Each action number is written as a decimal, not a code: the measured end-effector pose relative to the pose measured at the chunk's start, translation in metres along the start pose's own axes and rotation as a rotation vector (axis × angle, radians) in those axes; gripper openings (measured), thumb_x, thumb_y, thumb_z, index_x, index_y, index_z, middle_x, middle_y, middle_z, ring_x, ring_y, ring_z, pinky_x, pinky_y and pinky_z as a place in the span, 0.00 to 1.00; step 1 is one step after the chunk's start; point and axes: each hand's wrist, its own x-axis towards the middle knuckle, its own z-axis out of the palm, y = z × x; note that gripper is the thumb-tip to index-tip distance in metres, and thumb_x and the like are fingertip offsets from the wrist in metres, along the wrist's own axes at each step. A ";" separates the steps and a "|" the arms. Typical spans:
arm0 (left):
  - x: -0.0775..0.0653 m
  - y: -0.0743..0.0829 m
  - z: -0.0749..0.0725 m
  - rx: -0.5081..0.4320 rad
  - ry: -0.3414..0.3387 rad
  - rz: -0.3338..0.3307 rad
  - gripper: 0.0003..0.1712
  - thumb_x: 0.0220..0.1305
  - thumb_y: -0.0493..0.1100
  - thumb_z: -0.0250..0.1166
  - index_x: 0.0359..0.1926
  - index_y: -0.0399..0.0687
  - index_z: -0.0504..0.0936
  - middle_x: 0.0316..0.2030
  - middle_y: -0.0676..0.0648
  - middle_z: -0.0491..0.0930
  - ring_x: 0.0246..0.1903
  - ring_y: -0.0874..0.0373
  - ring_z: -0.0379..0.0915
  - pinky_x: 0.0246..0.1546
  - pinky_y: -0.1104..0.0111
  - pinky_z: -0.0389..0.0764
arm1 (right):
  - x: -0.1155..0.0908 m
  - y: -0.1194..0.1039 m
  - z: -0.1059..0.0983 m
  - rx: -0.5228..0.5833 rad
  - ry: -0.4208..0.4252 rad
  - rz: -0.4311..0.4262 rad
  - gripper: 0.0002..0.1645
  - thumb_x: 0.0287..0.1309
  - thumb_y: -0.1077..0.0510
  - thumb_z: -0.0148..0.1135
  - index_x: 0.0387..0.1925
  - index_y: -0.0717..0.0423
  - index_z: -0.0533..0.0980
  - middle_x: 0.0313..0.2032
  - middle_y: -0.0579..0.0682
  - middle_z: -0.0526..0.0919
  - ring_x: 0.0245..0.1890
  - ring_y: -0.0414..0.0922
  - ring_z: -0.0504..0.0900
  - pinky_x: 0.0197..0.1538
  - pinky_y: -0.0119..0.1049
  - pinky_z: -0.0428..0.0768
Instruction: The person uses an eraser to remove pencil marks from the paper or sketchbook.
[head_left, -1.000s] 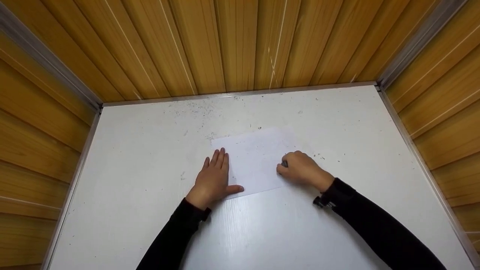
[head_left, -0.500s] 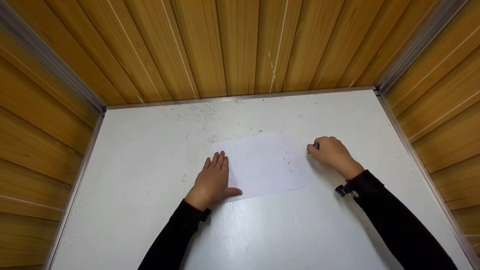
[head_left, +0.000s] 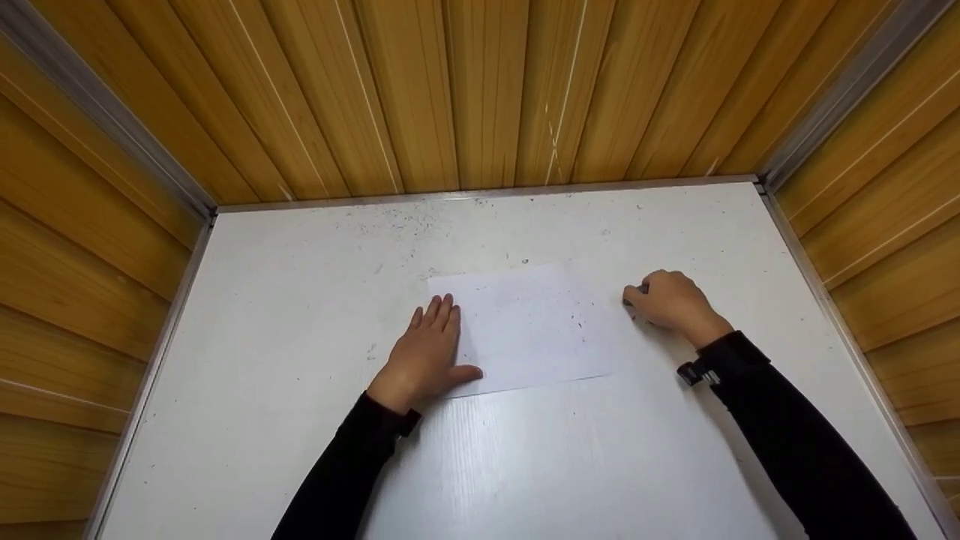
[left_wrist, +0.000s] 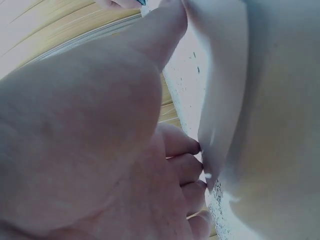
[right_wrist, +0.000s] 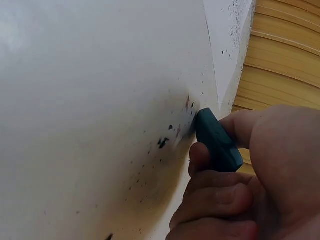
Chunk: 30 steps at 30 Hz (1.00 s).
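A white sheet of paper [head_left: 525, 330] lies flat on the white table. My left hand [head_left: 424, 352] rests on its left edge with straight fingers, the thumb spread out along the near edge. Just off the sheet's right side, my right hand [head_left: 675, 304] pinches a small dark teal eraser [right_wrist: 217, 142] between thumb and fingers. In the right wrist view the eraser's end points down at the table surface, with dark crumbs [right_wrist: 163, 142] right beside it. The remaining fingers curl under the eraser.
Dark crumbs are scattered over the sheet's right part and near the table's [head_left: 262, 337] back edge. Wood-patterned panels [head_left: 480, 97] wall in the table at the back and both sides, with grey metal framing at the corners.
My right hand has moved right with the eraser, from over the paper to the table beside it, baring crumbs on the sheet. My left hand has stayed in place.
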 end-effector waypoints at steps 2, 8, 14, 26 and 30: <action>0.001 0.000 0.000 -0.001 0.007 0.005 0.67 0.70 0.71 0.71 0.88 0.32 0.52 0.89 0.33 0.46 0.90 0.39 0.40 0.90 0.45 0.47 | -0.001 0.000 -0.002 -0.026 0.012 0.002 0.35 0.77 0.39 0.54 0.45 0.69 0.87 0.37 0.62 0.85 0.33 0.53 0.80 0.32 0.40 0.75; 0.004 -0.001 0.000 -0.002 0.047 0.016 0.61 0.75 0.67 0.69 0.88 0.33 0.53 0.89 0.34 0.46 0.90 0.39 0.39 0.90 0.43 0.45 | -0.008 -0.003 -0.012 -0.142 0.038 0.026 0.33 0.75 0.37 0.56 0.20 0.56 0.78 0.22 0.51 0.73 0.24 0.49 0.74 0.25 0.39 0.70; 0.002 0.000 -0.005 0.003 0.074 -0.002 0.55 0.77 0.65 0.67 0.86 0.33 0.58 0.88 0.32 0.50 0.89 0.37 0.45 0.89 0.43 0.49 | -0.023 -0.007 -0.017 -0.190 0.118 -0.011 0.33 0.78 0.40 0.55 0.18 0.55 0.75 0.22 0.51 0.73 0.23 0.49 0.73 0.25 0.40 0.70; -0.008 0.015 -0.018 0.066 0.316 0.027 0.37 0.79 0.57 0.68 0.75 0.35 0.78 0.76 0.32 0.76 0.76 0.35 0.75 0.78 0.44 0.74 | -0.067 -0.044 0.017 -0.040 0.314 -0.249 0.22 0.76 0.53 0.61 0.23 0.55 0.80 0.22 0.49 0.80 0.23 0.46 0.75 0.27 0.37 0.70; -0.017 0.028 -0.023 0.067 0.521 0.094 0.24 0.78 0.55 0.70 0.60 0.40 0.90 0.63 0.38 0.89 0.56 0.43 0.92 0.53 0.51 0.92 | -0.084 -0.060 0.030 0.031 0.389 -0.345 0.16 0.74 0.57 0.64 0.26 0.54 0.82 0.23 0.47 0.79 0.25 0.43 0.74 0.29 0.35 0.71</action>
